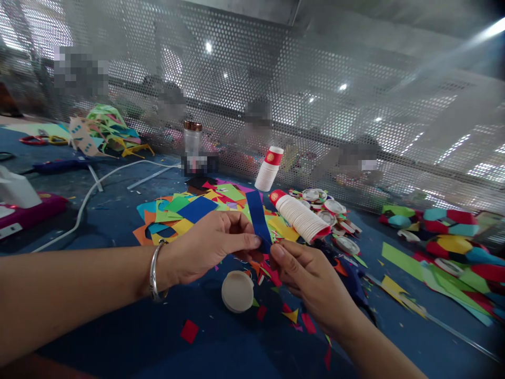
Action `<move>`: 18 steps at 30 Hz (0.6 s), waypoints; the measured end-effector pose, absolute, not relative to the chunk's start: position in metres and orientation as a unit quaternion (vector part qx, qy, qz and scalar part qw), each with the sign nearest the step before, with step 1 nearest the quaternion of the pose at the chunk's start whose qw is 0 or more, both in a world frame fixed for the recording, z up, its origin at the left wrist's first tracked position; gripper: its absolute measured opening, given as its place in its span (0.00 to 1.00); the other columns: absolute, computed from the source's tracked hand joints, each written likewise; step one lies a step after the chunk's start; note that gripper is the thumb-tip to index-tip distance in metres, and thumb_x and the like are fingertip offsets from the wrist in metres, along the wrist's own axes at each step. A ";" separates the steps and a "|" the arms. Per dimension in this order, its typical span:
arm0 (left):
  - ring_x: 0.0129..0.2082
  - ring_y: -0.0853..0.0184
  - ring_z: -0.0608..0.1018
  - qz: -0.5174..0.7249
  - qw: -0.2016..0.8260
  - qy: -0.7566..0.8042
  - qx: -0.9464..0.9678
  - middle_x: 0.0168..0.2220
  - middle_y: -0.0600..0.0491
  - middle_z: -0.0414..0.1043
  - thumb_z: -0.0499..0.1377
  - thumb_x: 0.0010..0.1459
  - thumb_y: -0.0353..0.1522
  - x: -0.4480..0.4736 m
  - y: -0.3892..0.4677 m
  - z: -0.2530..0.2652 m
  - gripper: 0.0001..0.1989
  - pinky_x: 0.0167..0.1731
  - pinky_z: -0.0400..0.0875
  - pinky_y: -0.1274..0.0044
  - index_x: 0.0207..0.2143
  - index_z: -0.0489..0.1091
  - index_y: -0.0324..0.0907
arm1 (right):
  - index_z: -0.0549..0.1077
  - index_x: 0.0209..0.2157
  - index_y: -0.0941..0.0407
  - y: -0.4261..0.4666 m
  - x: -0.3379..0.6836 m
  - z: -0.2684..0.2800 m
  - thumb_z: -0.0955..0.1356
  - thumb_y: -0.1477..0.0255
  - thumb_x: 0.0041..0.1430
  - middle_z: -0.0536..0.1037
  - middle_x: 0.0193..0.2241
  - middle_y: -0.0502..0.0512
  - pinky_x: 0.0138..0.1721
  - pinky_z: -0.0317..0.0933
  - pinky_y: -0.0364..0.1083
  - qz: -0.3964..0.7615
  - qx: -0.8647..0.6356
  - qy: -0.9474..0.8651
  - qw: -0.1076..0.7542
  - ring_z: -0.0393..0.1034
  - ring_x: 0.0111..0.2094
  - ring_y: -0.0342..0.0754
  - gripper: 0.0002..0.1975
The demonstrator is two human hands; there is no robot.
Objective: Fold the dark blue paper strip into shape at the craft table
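Both hands pinch the lower end of a dark blue paper strip [258,215] above the table. My left hand [215,238], with a silver bangle on its wrist, has its thumb pressed on the strip's lower part. From the other side, my right hand [302,273] grips the bottom corner between thumb and fingers. The strip seems bent there, though fingers hide part of it. Just below the hands lies a round beige disc-like piece [237,291]. Behind them spreads a pile of coloured paper pieces [199,209], with small scraps around.
One stack of paper cups [268,171] stands upright; another stack [302,216] lies on its side. A glue gun [59,164], a purple power strip [51,208] and a white cable are left. Cut cup pieces [335,216] and colourful paper shapes [452,239] lie right. A perforated screen closes the back.
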State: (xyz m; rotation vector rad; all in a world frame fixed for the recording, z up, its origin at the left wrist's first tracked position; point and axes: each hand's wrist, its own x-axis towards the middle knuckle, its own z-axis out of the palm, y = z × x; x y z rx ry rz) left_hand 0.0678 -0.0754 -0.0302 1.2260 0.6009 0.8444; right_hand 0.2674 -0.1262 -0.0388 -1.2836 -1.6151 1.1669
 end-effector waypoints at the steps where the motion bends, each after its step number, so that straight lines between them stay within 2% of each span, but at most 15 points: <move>1: 0.28 0.73 0.77 0.380 0.691 0.266 0.554 0.26 0.59 0.72 0.71 0.51 0.35 0.068 -0.075 -0.031 0.14 0.34 0.68 0.78 0.29 0.69 0.40 | 0.59 0.24 0.53 -0.126 0.267 -0.039 0.66 0.49 0.65 0.47 0.19 0.40 0.19 0.33 0.43 0.459 -0.501 -0.630 0.377 0.37 0.19 0.39 0.26; 8: 0.30 0.71 0.78 0.388 0.697 0.254 0.547 0.27 0.57 0.75 0.69 0.55 0.34 0.070 -0.076 -0.038 0.12 0.34 0.69 0.77 0.30 0.68 0.40 | 0.60 0.25 0.53 -0.127 0.268 -0.040 0.66 0.50 0.65 0.46 0.20 0.40 0.18 0.34 0.43 0.475 -0.501 -0.609 0.391 0.37 0.19 0.39 0.24; 14: 0.30 0.72 0.78 0.389 0.761 0.252 0.454 0.27 0.59 0.72 0.74 0.48 0.35 0.076 -0.081 -0.037 0.18 0.33 0.69 0.79 0.30 0.67 0.39 | 0.61 0.25 0.54 -0.128 0.268 -0.040 0.66 0.51 0.66 0.46 0.20 0.40 0.18 0.34 0.42 0.491 -0.490 -0.601 0.397 0.36 0.19 0.38 0.24; 18: 0.29 0.73 0.78 0.403 0.760 0.252 0.443 0.27 0.59 0.72 0.75 0.47 0.35 0.078 -0.083 -0.036 0.19 0.33 0.70 0.79 0.29 0.67 0.39 | 0.62 0.26 0.54 -0.129 0.265 -0.038 0.66 0.51 0.66 0.47 0.19 0.39 0.18 0.33 0.42 0.506 -0.481 -0.590 0.405 0.36 0.19 0.38 0.23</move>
